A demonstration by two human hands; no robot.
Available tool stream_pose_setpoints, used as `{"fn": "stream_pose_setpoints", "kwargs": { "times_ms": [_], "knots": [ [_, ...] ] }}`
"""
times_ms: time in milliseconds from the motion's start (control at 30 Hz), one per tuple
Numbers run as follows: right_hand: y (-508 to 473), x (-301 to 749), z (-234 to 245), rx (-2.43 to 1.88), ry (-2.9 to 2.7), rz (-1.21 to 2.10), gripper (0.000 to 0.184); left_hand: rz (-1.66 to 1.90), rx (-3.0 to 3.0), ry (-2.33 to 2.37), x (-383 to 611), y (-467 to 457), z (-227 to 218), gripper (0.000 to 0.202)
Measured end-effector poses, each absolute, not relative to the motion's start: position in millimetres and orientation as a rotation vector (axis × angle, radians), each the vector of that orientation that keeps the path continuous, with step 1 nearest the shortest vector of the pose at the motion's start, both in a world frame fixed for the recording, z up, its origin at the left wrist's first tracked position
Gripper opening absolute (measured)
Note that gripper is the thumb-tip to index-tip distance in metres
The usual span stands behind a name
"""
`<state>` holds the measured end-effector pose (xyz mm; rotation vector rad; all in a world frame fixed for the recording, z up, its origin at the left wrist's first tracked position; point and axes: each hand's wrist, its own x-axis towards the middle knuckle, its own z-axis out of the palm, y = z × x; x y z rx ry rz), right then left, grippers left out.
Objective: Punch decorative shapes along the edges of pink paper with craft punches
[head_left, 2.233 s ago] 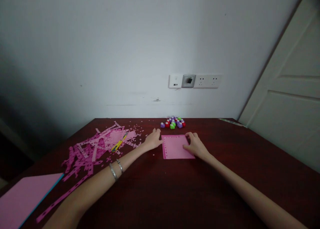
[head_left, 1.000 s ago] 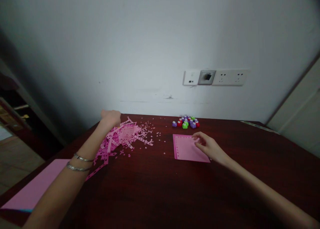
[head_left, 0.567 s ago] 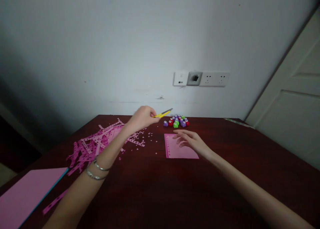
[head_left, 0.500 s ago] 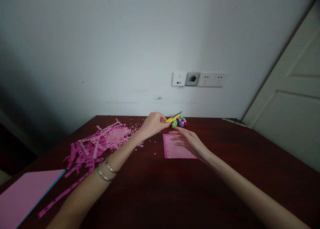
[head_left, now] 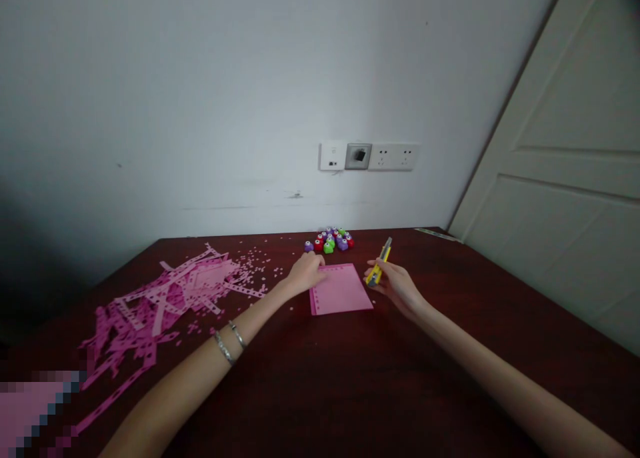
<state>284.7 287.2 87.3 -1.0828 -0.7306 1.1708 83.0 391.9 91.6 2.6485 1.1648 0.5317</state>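
Observation:
A small pink paper square with punched holes along its top and left edges lies on the dark red table. My left hand rests on the square's upper left corner, fingers curled down on it. My right hand is just right of the square and grips a yellow utility knife, which points up and away from me. Two bracelets circle my left wrist.
Several small coloured paper punches cluster near the wall behind the square. A heap of pink punched strips and confetti covers the table's left. A pink sheet stack lies at the near left corner. A door stands right.
My left hand fetched the yellow knife from the strip heap and passed it to my right hand. The left hand has returned to the pink square's corner.

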Motion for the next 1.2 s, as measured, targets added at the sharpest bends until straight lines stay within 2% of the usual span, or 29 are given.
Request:
{"fn": "stream_pose_setpoints", "kwargs": {
  "times_ms": [200, 367, 500, 767, 833, 933, 1033, 1200],
  "knots": [
    [272, 305, 85, -1.131, -0.769, 1.111, 0.021, 0.144, 2.623, 1.211, 74, 432, 77, 0.047],
    [266, 307, 81, -1.137, -0.834, 1.126, 0.027, 0.006, 2.520, 1.096, 81, 449, 76, 0.031],
    [259, 308, 84, -1.160, -0.890, 1.138, 0.032, -0.075, 2.407, 1.034, 84, 455, 81, 0.032],
    [247, 320, 87, -1.189, -0.921, 1.112, 0.035, 0.017, 2.266, 1.083, 85, 446, 91, 0.017],
    [244, 325, 88, -1.188, -0.915, 1.109, 0.037, 0.159, 2.194, 1.056, 83, 442, 96, 0.023],
    [237, 330, 91, -1.190, -0.907, 1.109, 0.038, 0.290, 2.047, 0.837, 72, 434, 114, 0.043],
    [229, 330, 98, -1.226, -0.908, 1.088, 0.042, 0.077, 1.896, 0.586, 61, 420, 137, 0.051],
    [225, 317, 107, -1.177, -0.964, 1.063, 0.044, -0.362, 2.087, 0.400, 76, 391, 148, 0.045]
  ]
}}
